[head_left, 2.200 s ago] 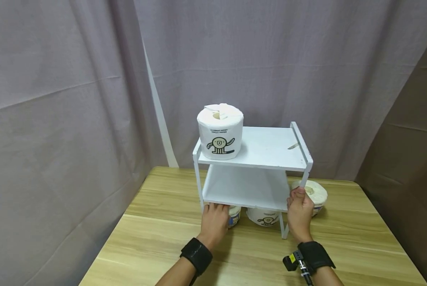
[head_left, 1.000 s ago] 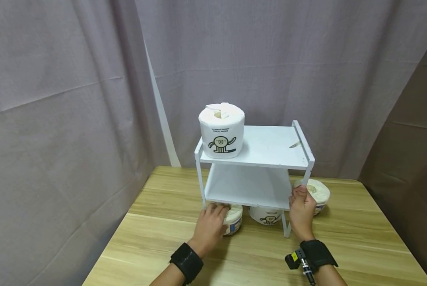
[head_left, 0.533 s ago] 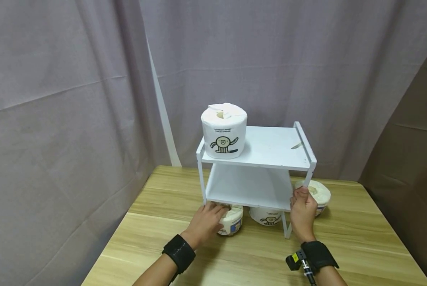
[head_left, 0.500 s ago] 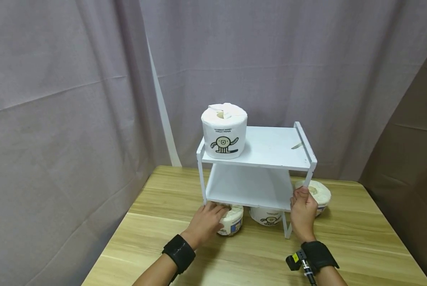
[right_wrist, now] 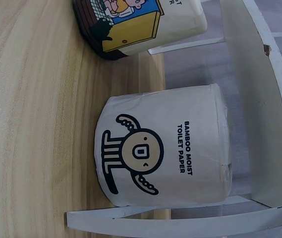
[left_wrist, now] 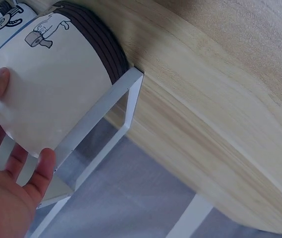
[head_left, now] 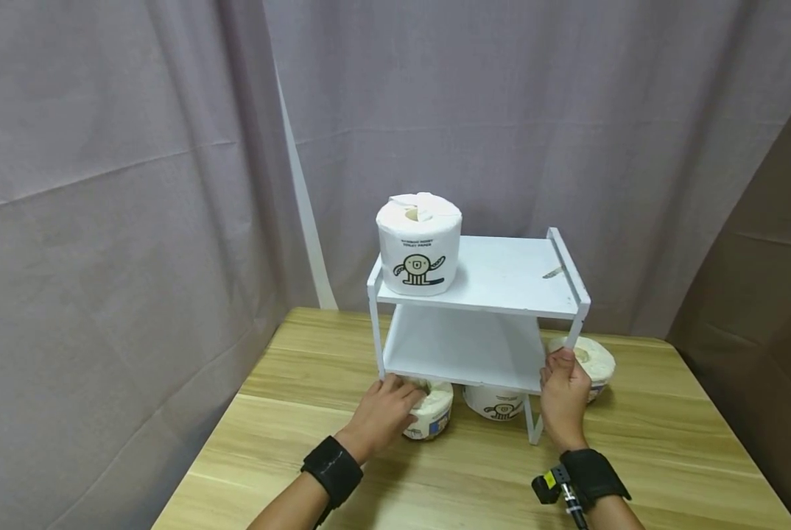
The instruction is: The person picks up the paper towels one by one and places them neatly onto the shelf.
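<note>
My left hand [head_left: 381, 412] grips a wrapped toilet paper roll [head_left: 429, 421] below the left end of the white two-tier rack [head_left: 508, 269]. In the left wrist view, thumb and fingers spread around the roll's top end [left_wrist: 51, 104]. Fingers of my right hand [head_left: 564, 397] curl around the rack's front right leg, level with the lower shelf. Under that shelf a second roll [head_left: 498, 403] stands upright, its printed bamboo toilet paper label facing front in the right wrist view. Another white roll [head_left: 418, 254] sits on the left of the top shelf.
One more roll [head_left: 597, 362] stands on the wooden table [head_left: 475, 486] behind my right hand. Grey curtains [head_left: 501, 110] hang behind the table and along its left side. A brown cloth [head_left: 753, 316] hangs at the right.
My left hand has shifted left and towards me, and the roll beneath the rack's left end shows more in front of the shelf. My right hand keeps its hold on the leg.
</note>
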Motion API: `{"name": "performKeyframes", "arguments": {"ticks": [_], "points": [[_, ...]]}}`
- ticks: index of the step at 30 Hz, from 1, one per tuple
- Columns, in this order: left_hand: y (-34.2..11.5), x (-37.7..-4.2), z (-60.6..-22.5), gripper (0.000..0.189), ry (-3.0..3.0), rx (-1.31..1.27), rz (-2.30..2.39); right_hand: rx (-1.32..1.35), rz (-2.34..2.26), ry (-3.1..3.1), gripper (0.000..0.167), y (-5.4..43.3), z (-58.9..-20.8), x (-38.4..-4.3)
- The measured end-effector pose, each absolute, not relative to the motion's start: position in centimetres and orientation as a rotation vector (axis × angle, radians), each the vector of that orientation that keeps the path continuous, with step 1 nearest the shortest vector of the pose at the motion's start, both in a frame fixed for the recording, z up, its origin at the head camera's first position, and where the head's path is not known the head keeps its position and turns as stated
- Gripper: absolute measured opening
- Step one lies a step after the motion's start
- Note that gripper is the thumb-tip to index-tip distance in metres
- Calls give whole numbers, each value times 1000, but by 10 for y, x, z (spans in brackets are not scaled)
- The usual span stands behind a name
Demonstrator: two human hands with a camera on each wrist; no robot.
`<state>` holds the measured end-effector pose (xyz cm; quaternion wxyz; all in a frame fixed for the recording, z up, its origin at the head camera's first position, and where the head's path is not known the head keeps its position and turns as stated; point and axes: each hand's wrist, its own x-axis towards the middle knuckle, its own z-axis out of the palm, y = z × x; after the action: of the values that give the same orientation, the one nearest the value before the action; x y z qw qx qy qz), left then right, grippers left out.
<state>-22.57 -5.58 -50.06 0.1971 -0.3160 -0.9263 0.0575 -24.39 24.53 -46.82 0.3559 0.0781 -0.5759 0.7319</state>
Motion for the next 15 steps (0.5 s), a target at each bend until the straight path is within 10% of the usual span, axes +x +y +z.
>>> {"name": "performKeyframes", "arguments": {"ticks": [15], "points": [[-57, -213, -500, 46, -2425, -976, 214, 188, 1877, -1488, 55, 243, -466, -241]]}}
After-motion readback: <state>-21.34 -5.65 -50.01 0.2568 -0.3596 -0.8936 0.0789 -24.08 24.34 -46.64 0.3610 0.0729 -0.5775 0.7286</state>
